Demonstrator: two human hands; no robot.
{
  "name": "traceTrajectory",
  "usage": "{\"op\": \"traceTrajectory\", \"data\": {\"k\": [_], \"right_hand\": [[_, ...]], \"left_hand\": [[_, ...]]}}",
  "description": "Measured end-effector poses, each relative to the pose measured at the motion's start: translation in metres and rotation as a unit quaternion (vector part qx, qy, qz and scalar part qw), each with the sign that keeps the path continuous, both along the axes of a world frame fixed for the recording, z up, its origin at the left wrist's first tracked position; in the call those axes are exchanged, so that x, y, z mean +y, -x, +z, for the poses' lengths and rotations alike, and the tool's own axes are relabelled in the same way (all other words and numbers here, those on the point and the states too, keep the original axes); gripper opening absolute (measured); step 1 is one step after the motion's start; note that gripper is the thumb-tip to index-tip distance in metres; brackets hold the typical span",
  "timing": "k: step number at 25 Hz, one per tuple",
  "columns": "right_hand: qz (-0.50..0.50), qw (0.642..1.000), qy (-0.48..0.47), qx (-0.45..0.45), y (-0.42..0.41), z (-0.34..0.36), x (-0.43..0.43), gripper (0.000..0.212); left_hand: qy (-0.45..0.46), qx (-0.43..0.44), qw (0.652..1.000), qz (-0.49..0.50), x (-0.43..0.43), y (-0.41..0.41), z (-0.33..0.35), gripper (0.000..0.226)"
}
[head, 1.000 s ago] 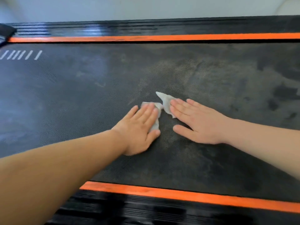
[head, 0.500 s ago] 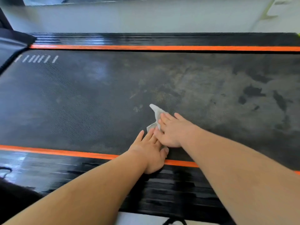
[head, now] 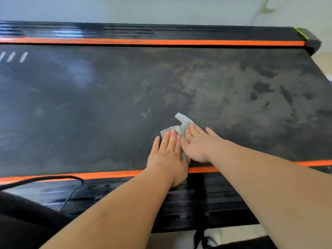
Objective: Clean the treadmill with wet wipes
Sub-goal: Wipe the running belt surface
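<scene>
White wet wipe [head: 181, 124] lies on the treadmill belt [head: 86, 115] just beyond the near orange stripe [head: 107, 174], pressed under the flat left hand [head: 168, 156] and right hand [head: 199, 143], each grip spread wide. Both have pulled back from mid-belt; dust [head: 226, 97] beyond the stripe probably remains.

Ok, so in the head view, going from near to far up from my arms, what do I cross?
Near black side rail → near orange stripe → wet wipe, pressed under left hand and right hand → dusty belt → far orange stripe → far black rail → wall.
</scene>
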State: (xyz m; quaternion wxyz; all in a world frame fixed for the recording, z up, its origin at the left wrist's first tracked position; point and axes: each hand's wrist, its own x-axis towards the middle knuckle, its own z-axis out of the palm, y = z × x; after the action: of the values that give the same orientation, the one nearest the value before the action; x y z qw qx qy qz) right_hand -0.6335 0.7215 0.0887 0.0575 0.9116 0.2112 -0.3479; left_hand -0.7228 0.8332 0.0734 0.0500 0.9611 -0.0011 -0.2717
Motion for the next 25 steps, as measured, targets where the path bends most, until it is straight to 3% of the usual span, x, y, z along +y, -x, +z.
{"op": "traceTrajectory", "data": {"k": [3, 8, 14, 19, 25], "right_hand": [[-0.017, 0.998, -0.036, -0.044, -0.022, -0.006, 0.003, 0.068], [0.048, 0.989, -0.083, -0.115, -0.090, -0.021, -0.021, 0.063], [0.087, 0.976, -0.158, -0.119, -0.134, -0.024, -0.040, 0.066], [0.094, 0.980, -0.153, -0.084, -0.138, -0.025, -0.046, 0.065], [0.141, 0.980, -0.130, -0.062, -0.101, -0.011, -0.083, 0.070]], "left_hand": [[-0.017, -0.017, 1.000, -0.016, 0.004, -0.009, 0.001, 0.080], [-0.053, -0.044, 0.998, -0.001, 0.017, -0.088, 0.000, 0.076], [-0.040, -0.060, 0.996, 0.053, 0.007, -0.177, -0.013, 0.071], [-0.024, -0.062, 0.994, 0.092, -0.008, -0.169, -0.016, 0.069], [-0.036, -0.022, 0.984, 0.175, -0.055, -0.097, -0.003, 0.070]]}}
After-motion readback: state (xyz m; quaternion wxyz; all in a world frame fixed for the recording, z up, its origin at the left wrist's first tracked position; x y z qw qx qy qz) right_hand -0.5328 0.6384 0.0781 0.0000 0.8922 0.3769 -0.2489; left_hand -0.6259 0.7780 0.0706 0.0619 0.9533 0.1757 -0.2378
